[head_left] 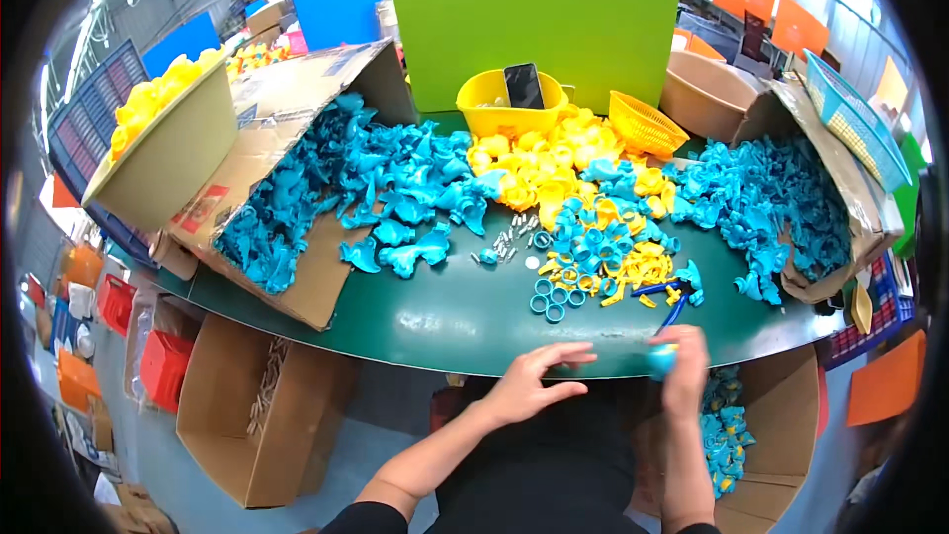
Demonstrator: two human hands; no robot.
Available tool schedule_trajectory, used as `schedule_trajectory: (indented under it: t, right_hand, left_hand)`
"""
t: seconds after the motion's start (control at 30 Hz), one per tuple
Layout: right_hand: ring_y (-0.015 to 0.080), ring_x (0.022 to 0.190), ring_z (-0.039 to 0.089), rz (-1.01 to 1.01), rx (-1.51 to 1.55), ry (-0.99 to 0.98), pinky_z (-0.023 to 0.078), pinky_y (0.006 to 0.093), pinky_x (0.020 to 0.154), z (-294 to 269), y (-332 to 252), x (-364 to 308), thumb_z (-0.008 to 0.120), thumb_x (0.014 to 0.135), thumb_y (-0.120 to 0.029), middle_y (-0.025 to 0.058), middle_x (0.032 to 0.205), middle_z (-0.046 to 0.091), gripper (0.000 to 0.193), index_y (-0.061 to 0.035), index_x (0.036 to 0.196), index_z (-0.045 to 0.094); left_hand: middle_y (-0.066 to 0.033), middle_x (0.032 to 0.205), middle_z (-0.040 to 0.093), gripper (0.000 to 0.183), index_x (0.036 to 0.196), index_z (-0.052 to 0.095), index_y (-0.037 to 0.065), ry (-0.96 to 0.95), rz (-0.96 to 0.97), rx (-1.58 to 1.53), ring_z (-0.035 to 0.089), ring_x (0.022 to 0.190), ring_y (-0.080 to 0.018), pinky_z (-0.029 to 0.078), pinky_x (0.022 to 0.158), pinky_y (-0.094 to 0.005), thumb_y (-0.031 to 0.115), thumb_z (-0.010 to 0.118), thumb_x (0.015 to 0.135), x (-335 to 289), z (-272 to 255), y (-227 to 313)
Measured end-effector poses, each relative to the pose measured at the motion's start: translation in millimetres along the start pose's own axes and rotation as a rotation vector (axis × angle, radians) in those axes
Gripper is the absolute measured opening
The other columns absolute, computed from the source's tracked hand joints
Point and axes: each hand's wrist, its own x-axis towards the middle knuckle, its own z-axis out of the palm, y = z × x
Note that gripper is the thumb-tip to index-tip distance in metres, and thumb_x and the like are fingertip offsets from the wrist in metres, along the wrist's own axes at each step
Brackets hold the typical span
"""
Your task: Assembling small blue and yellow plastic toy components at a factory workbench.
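My left hand [539,377] hovers over the front edge of the green table [435,321], thumb and fingers apart and holding nothing. To its right, my right hand [686,372] is closed on a small blue plastic piece [662,361], blurred by motion, so its exact shape does not show. A tool with blue handles [675,311], apparently pliers, lies just beyond that hand. Past it are a heap of blue rings [583,242], small yellow plastic parts [645,266] and several little metal pins [512,237].
Tipped cardboard boxes at left [237,168] and right [875,208] spill blue plastic parts [395,188]. Yellow parts [539,163] lie mid-table, behind them a yellow basin [494,121] with a phone [524,86]. Below the table at right, a carton [781,425] holds blue-and-yellow pieces.
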Motion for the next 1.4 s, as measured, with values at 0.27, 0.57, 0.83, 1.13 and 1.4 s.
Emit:
schedule_trajectory:
  t: [0.27,0.57,0.83,1.13,1.4]
  right_hand:
    - [0.024,0.077,0.062,0.44,-0.704,0.188,0.05,0.0396,0.073,-199.4,163.3,-113.1,0.046,0.101,-0.009,0.0129,0.086,0.063,0.019,-0.0057,0.114,0.058]
    - [0.0269,0.074,0.066,0.348,-1.252,0.121,0.052,0.0359,0.072,-179.3,142.6,-93.7,0.054,0.095,-0.008,0.0141,0.078,0.066,0.014,-0.0004,0.093,0.065]
    - [0.018,0.079,0.062,0.056,-0.314,-0.247,0.047,0.0303,0.07,-4.5,-28.5,62.1,0.061,0.092,0.0,0.0082,0.083,0.063,0.012,0.0011,0.1,0.069]
    - [0.0239,0.091,0.057,-0.618,-0.621,-0.511,0.051,0.0372,0.078,168.2,33.4,173.7,0.077,0.071,-0.011,0.0021,0.09,0.063,0.014,-0.0141,0.085,0.077]
    - [0.0258,0.086,0.062,-0.449,-0.386,-0.443,0.052,0.0382,0.075,150.3,-15.5,140.0,0.071,0.086,-0.007,0.0081,0.091,0.064,0.013,-0.0046,0.097,0.064]
  left_hand:
    - [-0.0119,0.109,0.071,0.026,0.109,0.069,0.004,0.34,0.151,0.829,0.064,0.104,-0.0303,0.048,0.095,-0.0399,0.019,0.071,0.088,62.7,-121.9,15.5]
    - [-0.0158,0.121,0.064,0.05,0.126,0.059,0.003,0.266,0.294,1.284,0.056,0.115,-0.0351,0.042,0.101,-0.0443,0.024,0.075,0.083,171.4,-195.0,-30.4]
    - [-0.0113,0.126,0.059,0.045,0.135,0.05,0.004,0.611,0.081,-0.102,0.061,0.105,-0.0218,0.048,0.095,-0.0363,0.038,0.043,0.106,101.2,-134.7,16.2]
    - [-0.0131,0.104,0.061,0.041,0.134,0.048,0.001,0.344,-0.363,-0.709,0.061,0.082,-0.022,0.052,0.071,-0.033,0.028,0.051,0.103,26.0,-89.6,9.4]
    - [-0.0095,0.104,0.066,0.027,0.126,0.052,0.004,0.409,-0.327,-0.601,0.06,0.069,-0.0103,0.047,0.055,-0.0223,0.008,0.053,0.1,17.7,-70.0,-5.9]
